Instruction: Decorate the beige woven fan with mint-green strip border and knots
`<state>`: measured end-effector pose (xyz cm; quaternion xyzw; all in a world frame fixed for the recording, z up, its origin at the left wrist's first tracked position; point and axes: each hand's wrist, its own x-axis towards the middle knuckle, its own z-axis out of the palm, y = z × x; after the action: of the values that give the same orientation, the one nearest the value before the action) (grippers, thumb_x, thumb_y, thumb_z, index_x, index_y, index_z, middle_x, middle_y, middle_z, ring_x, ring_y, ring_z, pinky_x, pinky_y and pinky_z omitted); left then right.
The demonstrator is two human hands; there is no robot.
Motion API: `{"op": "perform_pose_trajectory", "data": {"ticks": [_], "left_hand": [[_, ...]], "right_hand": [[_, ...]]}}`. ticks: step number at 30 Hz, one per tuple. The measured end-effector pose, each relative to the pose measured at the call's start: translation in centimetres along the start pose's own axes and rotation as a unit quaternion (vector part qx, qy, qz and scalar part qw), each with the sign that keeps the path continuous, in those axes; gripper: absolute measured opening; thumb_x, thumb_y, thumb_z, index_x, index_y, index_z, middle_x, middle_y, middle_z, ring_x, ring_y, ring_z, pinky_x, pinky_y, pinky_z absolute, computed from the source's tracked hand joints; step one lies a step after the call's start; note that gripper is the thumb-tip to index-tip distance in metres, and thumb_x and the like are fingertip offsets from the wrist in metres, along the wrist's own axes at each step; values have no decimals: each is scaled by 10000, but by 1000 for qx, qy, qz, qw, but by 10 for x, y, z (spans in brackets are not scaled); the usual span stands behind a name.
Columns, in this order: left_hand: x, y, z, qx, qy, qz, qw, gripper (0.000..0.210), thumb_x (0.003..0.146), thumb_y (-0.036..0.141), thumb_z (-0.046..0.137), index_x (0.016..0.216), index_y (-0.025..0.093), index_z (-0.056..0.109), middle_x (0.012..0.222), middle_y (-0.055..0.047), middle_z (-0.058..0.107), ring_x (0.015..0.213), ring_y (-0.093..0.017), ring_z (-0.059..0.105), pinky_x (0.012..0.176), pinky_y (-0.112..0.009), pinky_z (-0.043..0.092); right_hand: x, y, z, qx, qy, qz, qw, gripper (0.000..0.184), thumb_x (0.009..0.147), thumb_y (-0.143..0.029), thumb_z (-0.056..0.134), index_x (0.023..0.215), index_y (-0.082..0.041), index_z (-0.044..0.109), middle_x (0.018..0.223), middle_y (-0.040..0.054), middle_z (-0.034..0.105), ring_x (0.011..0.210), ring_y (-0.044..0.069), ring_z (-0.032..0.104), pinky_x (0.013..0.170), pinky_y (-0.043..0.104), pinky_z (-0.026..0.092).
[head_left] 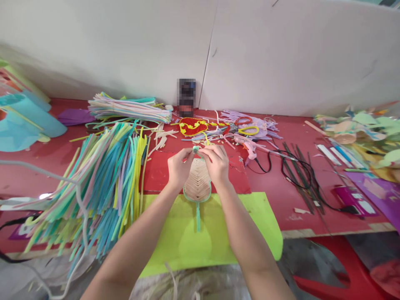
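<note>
Between my fingertips is a small mint-green pipe cleaner (196, 148), curled into a little coil. My left hand (180, 166) pinches it from the left, and my right hand (218, 163) grips it from the other side with closed fingers. Just below both hands lies a fan-shaped piece (197, 180) of beige pipe cleaners in a herringbone pattern, edged in green with a straight green handle. Its upper end is close under my fingers. Beyond them sits a red and yellow pipe-cleaner piece (190, 126), near scissors with a yellow and a red handle (249, 130).
A big heap of coloured pipe cleaners (106, 179) spreads at left, with another bundle (128, 109) behind. A pink glue gun (248, 146) and its black cable lie right. A lime-green sheet (250, 225) overhangs the front edge of the red table (290, 171). A white wall stands behind.
</note>
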<state>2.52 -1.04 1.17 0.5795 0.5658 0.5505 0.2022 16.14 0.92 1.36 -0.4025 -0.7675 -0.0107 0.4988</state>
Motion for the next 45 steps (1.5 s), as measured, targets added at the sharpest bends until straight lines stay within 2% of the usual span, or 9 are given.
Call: {"op": "perform_pose_trajectory", "data": {"ticks": [11, 24, 29, 36, 42, 45], "left_hand": [[0, 1, -1, -13, -6, -6, 1000, 136, 833, 253, 569, 885, 224, 692, 830, 10, 732, 770, -132, 678, 730, -221, 506], [-1, 2, 0, 10, -3, 3, 1000, 137, 831, 259, 569, 883, 225, 691, 818, 5, 733, 768, -138, 683, 713, -217, 501], [-1, 2, 0, 4, -3, 4, 1000, 141, 833, 264, 564, 881, 229, 691, 816, 6, 733, 767, -140, 682, 722, -224, 506], [-2, 4, 1, -23, 4, -21, 999, 146, 834, 288, 573, 884, 222, 694, 828, 3, 732, 762, -133, 673, 716, -218, 502], [-2, 2, 3, -87, 18, -67, 994, 178, 823, 325, 584, 889, 200, 693, 861, -18, 732, 787, -144, 675, 749, -247, 520], [1, -1, 4, -137, -3, -88, 987, 182, 809, 335, 597, 860, 192, 697, 837, -24, 731, 787, -152, 679, 751, -265, 538]], "right_hand": [[0, 6, -5, -30, -30, -42, 998, 173, 865, -220, 588, 1006, -271, 674, 931, 28, 675, 903, 180, 586, 822, 342, 463], [-1, 7, -3, -20, -11, -47, 999, 133, 870, -219, 579, 957, -253, 673, 893, 31, 669, 880, 171, 582, 815, 332, 467], [0, 8, -3, -20, -20, -38, 999, 134, 873, -229, 574, 951, -264, 678, 892, 30, 665, 878, 173, 588, 811, 335, 467], [-2, 3, 1, -7, 12, -11, 1000, 123, 856, -216, 594, 926, -263, 684, 880, 33, 653, 879, 177, 582, 816, 339, 476], [-2, -4, 7, 21, 21, 40, 999, 105, 861, -225, 586, 887, -247, 685, 861, 36, 650, 873, 174, 587, 809, 345, 491], [1, -4, 5, 55, 17, 58, 997, 90, 853, -237, 600, 885, -250, 683, 878, 27, 650, 883, 170, 597, 809, 346, 501]]}}
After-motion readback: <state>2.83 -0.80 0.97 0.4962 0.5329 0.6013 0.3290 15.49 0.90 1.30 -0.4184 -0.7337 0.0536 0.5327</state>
